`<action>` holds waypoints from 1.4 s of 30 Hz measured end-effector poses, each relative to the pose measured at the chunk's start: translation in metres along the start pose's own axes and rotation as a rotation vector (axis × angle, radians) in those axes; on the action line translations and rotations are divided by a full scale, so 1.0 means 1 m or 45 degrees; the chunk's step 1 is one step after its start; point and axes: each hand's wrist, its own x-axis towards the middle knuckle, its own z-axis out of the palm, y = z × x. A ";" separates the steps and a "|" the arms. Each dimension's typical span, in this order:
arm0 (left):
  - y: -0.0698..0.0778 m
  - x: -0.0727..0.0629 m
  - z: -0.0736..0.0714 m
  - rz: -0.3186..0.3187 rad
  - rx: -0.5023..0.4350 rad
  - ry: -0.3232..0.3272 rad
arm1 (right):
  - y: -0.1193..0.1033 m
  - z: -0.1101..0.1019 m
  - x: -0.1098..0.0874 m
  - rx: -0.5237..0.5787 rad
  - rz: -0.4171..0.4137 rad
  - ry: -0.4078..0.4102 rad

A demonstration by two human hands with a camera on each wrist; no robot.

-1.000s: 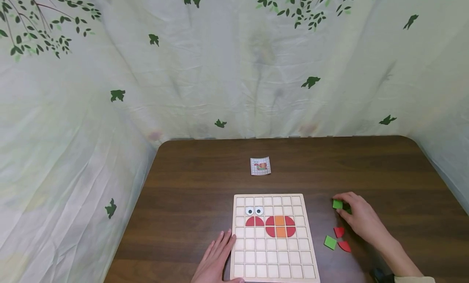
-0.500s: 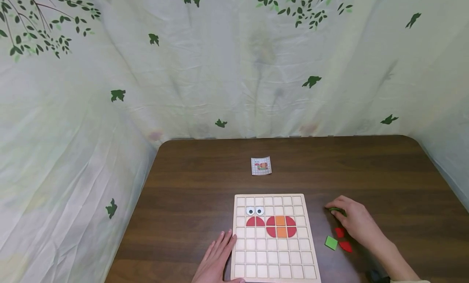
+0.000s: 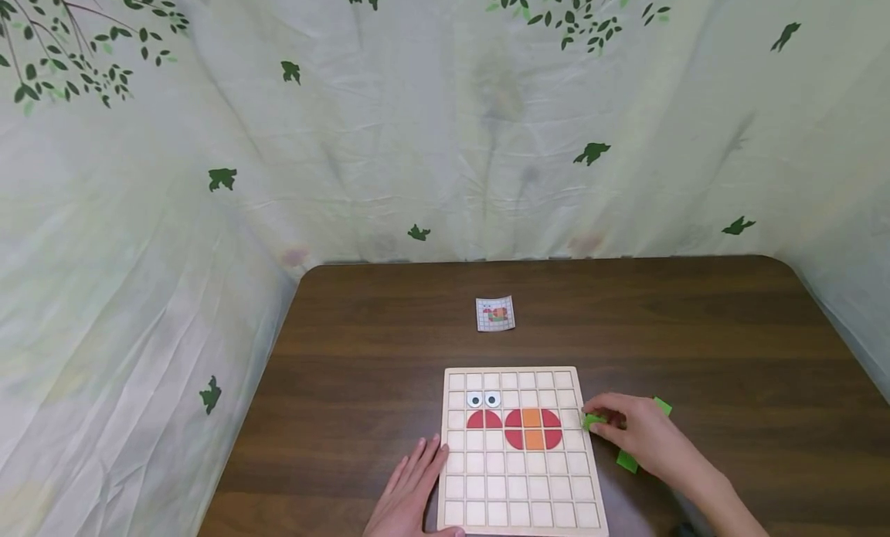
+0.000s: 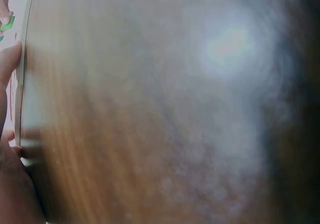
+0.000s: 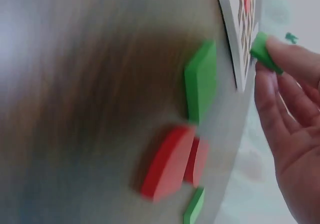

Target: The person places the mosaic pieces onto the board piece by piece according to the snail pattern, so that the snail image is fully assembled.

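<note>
Brown tabletop (image 3: 313,413) spreads beneath a person's two hands, the left hand (image 3: 410,491) at the bottom of the frame, left of centre, its fingers straight and resting against the left edge of a pale grid board (image 3: 497,487). Among the board's square compartments, at lower centre, two round eyes (image 3: 492,399) fill neighbouring cells of the second row; directly below them two red quarter-rounds (image 3: 476,421) form a dome, and to the right four more red pieces (image 3: 513,440) flank a stacked pair of orange squares (image 3: 534,440). Above the board, near mid-frame, lies a small printed card (image 3: 495,314). At lower right, the right hand (image 3: 650,433), farther out over the table half a second earlier, has come leftward to the board's right edge, while the filled cells and the left hand look unchanged. Pinched between its thumb and fingertips is a green piece (image 3: 594,421), held at that edge; whether it touches the board cannot be told. Two loose green squares (image 3: 627,462) peek out above and below the hand, and two red wedges (image 5: 165,166), now hidden by it from the head camera, show between them in the right wrist view.
</note>
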 end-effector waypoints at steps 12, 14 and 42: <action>0.002 0.002 -0.003 -0.045 -0.056 -0.070 | -0.023 0.036 0.003 0.143 -0.208 -0.081; 0.002 0.002 -0.004 -0.047 -0.062 -0.070 | -0.027 0.041 0.003 0.135 -0.225 -0.081; 0.004 0.003 -0.004 -0.101 -0.102 -0.113 | -0.043 0.068 0.006 0.021 -0.235 -0.093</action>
